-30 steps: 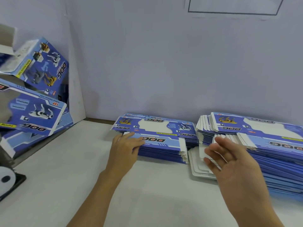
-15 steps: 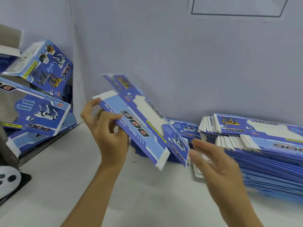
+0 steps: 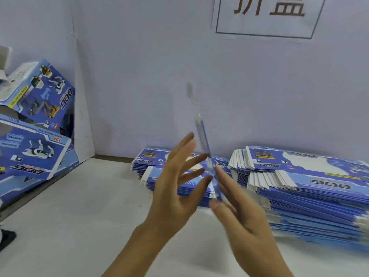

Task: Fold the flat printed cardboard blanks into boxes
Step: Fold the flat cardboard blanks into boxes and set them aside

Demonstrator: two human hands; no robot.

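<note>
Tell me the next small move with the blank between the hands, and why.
Probably press the two long edges toward each other so the flattened blank pops open into a sleeve. It stands edge-on to the camera, still flat, sandwiched between the straight fingers of the left hand and the right hand, above the stack of blanks. No panel looks opened yet, though motion blur hides detail.
</note>
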